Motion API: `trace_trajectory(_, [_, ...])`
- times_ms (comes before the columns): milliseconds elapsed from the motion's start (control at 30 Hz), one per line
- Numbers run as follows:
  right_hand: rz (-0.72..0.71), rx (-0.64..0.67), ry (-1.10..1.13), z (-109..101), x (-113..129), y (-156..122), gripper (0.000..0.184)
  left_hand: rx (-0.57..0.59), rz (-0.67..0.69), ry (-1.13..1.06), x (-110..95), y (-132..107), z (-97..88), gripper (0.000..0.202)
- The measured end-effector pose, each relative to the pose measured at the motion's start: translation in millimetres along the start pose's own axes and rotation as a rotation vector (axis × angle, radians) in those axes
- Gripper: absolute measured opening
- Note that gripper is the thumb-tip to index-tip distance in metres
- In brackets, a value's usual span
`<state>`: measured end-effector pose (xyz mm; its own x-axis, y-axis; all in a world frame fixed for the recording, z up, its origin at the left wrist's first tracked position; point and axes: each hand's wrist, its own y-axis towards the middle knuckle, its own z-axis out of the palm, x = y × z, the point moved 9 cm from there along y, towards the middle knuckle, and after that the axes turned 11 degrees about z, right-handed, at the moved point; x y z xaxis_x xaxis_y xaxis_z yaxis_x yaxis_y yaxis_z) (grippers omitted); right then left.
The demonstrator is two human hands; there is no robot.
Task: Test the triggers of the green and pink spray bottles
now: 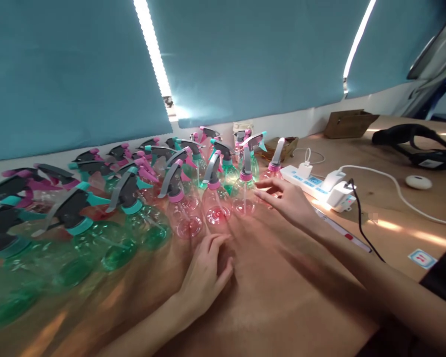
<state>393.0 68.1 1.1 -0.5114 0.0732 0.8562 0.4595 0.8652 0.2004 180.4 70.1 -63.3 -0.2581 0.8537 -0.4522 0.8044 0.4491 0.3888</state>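
Note:
Many clear spray bottles stand close together on the wooden table, some green with teal collars, others pink with pink collars. My right hand [282,198] reaches to the right side of a spray bottle with a pink collar [244,201], its fingers stretched out; whether they touch it I cannot tell. My left hand [208,270] rests low over the table, fingers apart, holding nothing. Just beyond it are a pink spray bottle [214,203] and another pink one [186,220]. To their left stands a green spray bottle [148,228].
A white power strip [308,184] with plugged-in chargers and cables lies right of my right hand. Further right are a black headset strap [416,139], a white round device [418,182] and a numbered card [421,258]. A cardboard box [347,124] sits by the wall under blue blinds [252,54].

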Motion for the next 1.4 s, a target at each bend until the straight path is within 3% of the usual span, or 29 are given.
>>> trace_trajectory(67, [-0.025, -0.092, -0.063, -1.8, -4.3, 10.3, 0.035, -0.006, 0.026, 0.005, -4.3, 9.5, 5.0, 0.033])
trace_trajectory(300, [-0.031, -0.094, -0.125, 23.3, -3.2, 37.5, 0.066, -0.046, 0.06, 0.001, -14.3, 20.3, 7.4, 0.03])
trace_trajectory(600, [0.051, -0.057, -0.226, 33.2, -4.7, 39.2, 0.054, -0.094, -0.012, -0.061, -7.6, 18.4, 2.2, 0.027])
trace_trajectory(767, [0.073, -0.045, -0.243, 21.5, -10.5, 13.2, 0.057, -0.111, -0.065, -0.132, -3.3, 17.7, -0.6, 0.023])
trace_trajectory(1000, [0.118, 0.068, -0.135, 10.8, 1.6, -49.7, 0.053, -0.235, -0.128, -0.205, -7.4, 23.0, -27.4, 0.034])
trace_trajectory(1200, [0.058, 0.115, -0.2, 35.5, 27.3, -85.2, 0.045, -0.189, -0.091, -0.39, -32.4, 32.7, -42.6, 0.052])
trace_trajectory(1400, [-0.077, 0.151, -0.243, 76.8, 55.2, -108.6, 0.038, -0.233, -0.116, -0.42, -39.2, 26.9, -68.7, 0.063])
